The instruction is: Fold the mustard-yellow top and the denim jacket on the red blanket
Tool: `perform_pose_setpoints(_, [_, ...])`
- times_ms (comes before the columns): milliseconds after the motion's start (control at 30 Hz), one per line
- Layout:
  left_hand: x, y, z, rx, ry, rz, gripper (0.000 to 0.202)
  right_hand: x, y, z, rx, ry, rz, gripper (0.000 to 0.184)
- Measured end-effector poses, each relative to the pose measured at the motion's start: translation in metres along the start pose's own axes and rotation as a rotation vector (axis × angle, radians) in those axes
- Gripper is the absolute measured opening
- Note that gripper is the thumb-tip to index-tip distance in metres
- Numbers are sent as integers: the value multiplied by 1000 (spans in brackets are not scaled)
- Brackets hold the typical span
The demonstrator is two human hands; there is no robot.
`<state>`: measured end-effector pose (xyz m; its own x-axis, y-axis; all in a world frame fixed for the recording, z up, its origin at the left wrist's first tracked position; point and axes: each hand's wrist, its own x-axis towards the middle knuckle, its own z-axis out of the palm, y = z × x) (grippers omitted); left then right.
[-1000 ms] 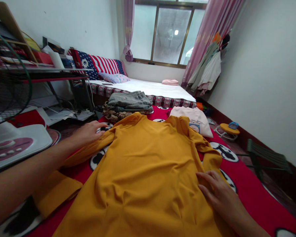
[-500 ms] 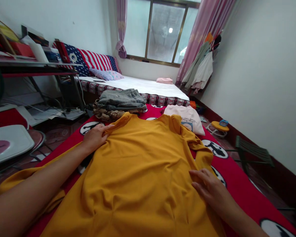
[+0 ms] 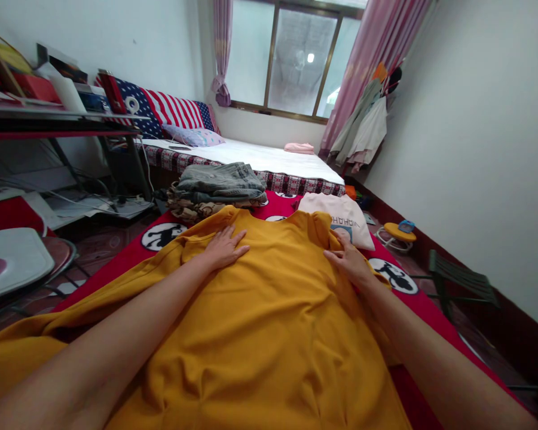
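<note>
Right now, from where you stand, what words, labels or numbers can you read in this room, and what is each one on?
"VIOHAH", upside down, partly hidden and uncertain: dark letters on the pale pink T-shirt.
No readable text: the small blue object on the yellow stool is too small to read.
No readable text: the red box on the left shelf is too small to read.

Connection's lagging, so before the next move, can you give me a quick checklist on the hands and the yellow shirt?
1. The left hand lies flat on the mustard shirt: ok.
2. The right hand has a firm grip on the fabric: cannot tell; it may only be resting there.
3. Shirt smooth: not ok; creases show below the hands.
4. Shirt's top edge apart from the folded jeans: cannot tell; they meet in this view.
5. Shirt within the red mat: not ok; it spreads past the mat's left edge.
</note>
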<state>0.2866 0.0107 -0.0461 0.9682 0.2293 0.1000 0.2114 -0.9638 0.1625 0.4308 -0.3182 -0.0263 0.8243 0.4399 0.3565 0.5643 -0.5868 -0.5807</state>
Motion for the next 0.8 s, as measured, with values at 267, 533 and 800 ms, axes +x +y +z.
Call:
perform_pose_setpoints(267, [-2, -4, 10, 84, 57, -59, 68, -5, 16, -12, -811, -206, 346, 69])
perform_pose_setpoints(533, [-3, -3, 10, 81, 75, -68, 66, -47, -103, 70, -543, -302, -206, 67])
perform_pose_setpoints(800, [-30, -17, -2, 16, -66, 59, 67, -65, -102, 91, -394, -342, -253, 64])
